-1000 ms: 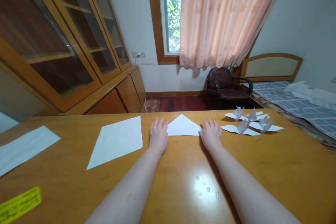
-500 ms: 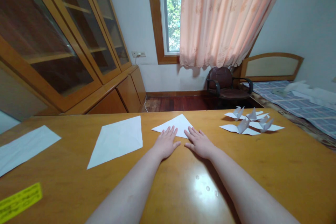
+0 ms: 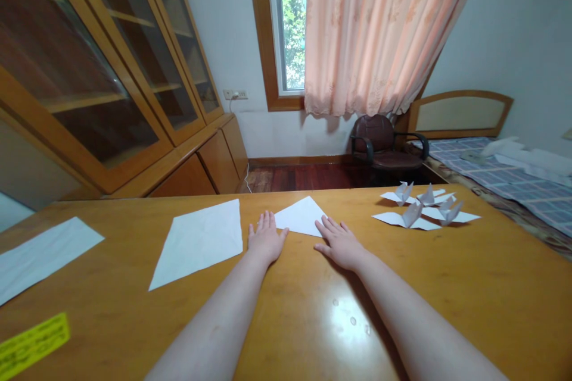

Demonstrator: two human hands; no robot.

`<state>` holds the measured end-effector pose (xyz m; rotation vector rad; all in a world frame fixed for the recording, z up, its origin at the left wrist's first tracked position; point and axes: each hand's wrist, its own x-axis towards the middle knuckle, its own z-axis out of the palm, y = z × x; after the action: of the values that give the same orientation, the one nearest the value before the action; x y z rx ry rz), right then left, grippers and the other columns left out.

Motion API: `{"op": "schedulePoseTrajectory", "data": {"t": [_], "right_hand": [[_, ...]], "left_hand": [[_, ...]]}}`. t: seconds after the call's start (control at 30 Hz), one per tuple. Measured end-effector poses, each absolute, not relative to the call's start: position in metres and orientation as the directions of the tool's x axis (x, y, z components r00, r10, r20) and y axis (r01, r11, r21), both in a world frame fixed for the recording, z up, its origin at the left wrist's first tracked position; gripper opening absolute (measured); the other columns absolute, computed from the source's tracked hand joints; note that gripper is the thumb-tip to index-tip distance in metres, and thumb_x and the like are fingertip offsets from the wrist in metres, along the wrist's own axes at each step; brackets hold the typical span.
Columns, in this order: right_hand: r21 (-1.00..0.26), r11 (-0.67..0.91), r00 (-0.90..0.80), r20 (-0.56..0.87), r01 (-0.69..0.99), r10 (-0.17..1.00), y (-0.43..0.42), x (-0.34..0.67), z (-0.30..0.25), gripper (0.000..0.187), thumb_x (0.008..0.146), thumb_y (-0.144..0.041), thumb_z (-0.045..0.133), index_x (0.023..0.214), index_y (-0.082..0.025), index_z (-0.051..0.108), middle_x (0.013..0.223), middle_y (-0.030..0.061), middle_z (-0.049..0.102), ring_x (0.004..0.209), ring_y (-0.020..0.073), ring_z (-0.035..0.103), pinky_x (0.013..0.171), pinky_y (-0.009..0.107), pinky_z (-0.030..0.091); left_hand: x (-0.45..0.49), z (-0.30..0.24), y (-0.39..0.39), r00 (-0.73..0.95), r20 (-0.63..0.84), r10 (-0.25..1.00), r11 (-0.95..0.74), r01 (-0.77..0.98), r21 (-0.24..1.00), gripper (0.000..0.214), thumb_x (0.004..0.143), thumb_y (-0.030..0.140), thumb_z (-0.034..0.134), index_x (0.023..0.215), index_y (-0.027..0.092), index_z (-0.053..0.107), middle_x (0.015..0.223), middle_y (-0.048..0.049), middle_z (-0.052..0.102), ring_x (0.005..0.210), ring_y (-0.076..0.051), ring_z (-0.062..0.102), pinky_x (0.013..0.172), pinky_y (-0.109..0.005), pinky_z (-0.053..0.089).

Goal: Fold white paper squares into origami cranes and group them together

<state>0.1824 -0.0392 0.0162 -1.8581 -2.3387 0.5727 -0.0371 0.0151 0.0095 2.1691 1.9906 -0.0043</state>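
Observing, I log white paper (image 3: 301,216) between my left hand (image 3: 266,243) and right hand (image 3: 341,244), both spread. Folded paper birds (image 3: 413,214) stand right of the latter.

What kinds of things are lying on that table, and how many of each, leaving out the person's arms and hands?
Large flat white sheets: 2
Smaller white paper between left hand and right hand: 1
Folded paper birds: 4
Yellow label: 1
Total: 8
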Motion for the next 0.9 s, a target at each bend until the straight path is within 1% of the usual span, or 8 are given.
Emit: {"op": "schedulePoseTrajectory", "data": {"t": [0.13,0.23,0.33,0.47,0.6,0.73,0.8,0.9], "right_hand": [[-0.373,0.189,-0.245,-0.109,0.908,0.963,-0.037,0.184,0.016,0.071,0.084,-0.058,0.041,0.143,-0.024,0.024,0.151,0.008,0.016,0.139,0.0237,0.013,0.11,0.047,0.01],[-0.407,0.189,-0.225,-0.042,0.894,0.973,-0.034,0.189,0.016,0.062,0.085,-0.052,0.044,0.138,-0.024,0.035,0.147,0.008,0.028,0.136,0.023,0.023,0.109,0.045,0.016],[-0.441,0.199,-0.206,0.033,0.875,0.978,-0.031,0.193,0.017,0.05,0.087,-0.046,0.043,0.13,-0.021,0.048,0.14,0.0086,0.042,0.13,0.0214,0.036,0.107,0.038,0.025],[-0.455,0.214,-0.19,0.098,0.864,0.977,-0.03,0.194,0.017,0.037,0.086,-0.037,0.047,0.117,-0.022,0.06,0.131,0.0069,0.052,0.121,0.0206,0.047,0.102,0.035,0.032],[-0.485,0.202,-0.171,0.107,0.851,0.979,-0.028,0.195,0.016,0.028,0.081,-0.029,0.054,0.105,-0.023,0.067,0.12,0.0058,0.061,0.112,0.0198,0.055,0.098,0.033,0.037],[-0.501,0.19,-0.156,0.11,0.844,0.982,-0.028,0.196,0.016,0.024,0.079,-0.029,0.057,0.1,-0.023,0.068,0.114,0.0053,0.065,0.106,0.0193,0.057,0.094,0.031,0.039],[-0.487,0.178,-0.139,0.116,0.855,0.984,-0.028,0.197,0.016,0.027,0.079,-0.03,0.057,0.103,-0.023,0.067,0.116,0.0053,0.063,0.108,0.0197,0.055,0.095,0.032,0.037],[-0.456,0.135,-0.092,0.114,0.88,0.989,-0.027,0.197,0.015,0.036,0.078,-0.035,0.059,0.112,-0.021,0.062,0.123,0.0073,0.058,0.114,0.0223,0.051,0.099,0.035,0.034]], "left_hand": [[-0.037,0.008,0.016,0.077,-0.118,0.99,-0.058,0.987,0.151,0.073,0.086,0.056,0.023,0.144,0.012,0.017,0.151,-0.0092,0.007,0.139,-0.028,0.005,0.11,-0.054,0.01],[-0.036,0.005,0.017,0.073,-0.101,0.992,-0.056,0.985,0.165,0.074,0.085,0.058,0.024,0.144,0.013,0.019,0.151,-0.0085,0.009,0.139,-0.028,0.006,0.11,-0.055,0.01],[-0.036,0.005,0.017,0.067,-0.077,0.995,-0.052,0.982,0.182,0.073,0.085,0.058,0.024,0.143,0.013,0.022,0.151,-0.0089,0.012,0.139,-0.029,0.008,0.11,-0.056,0.01],[-0.035,0.008,0.018,0.04,-0.01,0.999,-0.037,0.977,0.208,0.066,0.088,0.053,0.025,0.139,0.012,0.032,0.148,-0.0125,0.024,0.137,-0.03,0.018,0.108,-0.055,0.016],[-0.036,0.012,0.02,0.01,0.04,0.999,-0.018,0.98,0.198,0.061,0.085,0.049,0.038,0.133,0.012,0.04,0.144,-0.0156,0.033,0.133,-0.03,0.027,0.107,-0.05,0.022],[-0.039,0.014,0.02,0.008,0.085,0.996,-0.024,0.983,0.184,0.058,0.082,0.048,0.046,0.128,0.013,0.044,0.14,-0.0159,0.04,0.127,-0.03,0.037,0.102,-0.042,0.031],[-0.041,0.014,0.02,0.017,0.1,0.995,-0.035,0.982,0.183,0.056,0.083,0.05,0.045,0.126,0.014,0.046,0.135,-0.0151,0.045,0.122,-0.029,0.041,0.099,-0.04,0.032],[-0.043,0.013,0.02,0.015,0.116,0.993,-0.037,0.982,0.183,0.056,0.083,0.051,0.046,0.126,0.015,0.046,0.132,-0.0138,0.049,0.119,-0.029,0.043,0.098,-0.039,0.033]]}}
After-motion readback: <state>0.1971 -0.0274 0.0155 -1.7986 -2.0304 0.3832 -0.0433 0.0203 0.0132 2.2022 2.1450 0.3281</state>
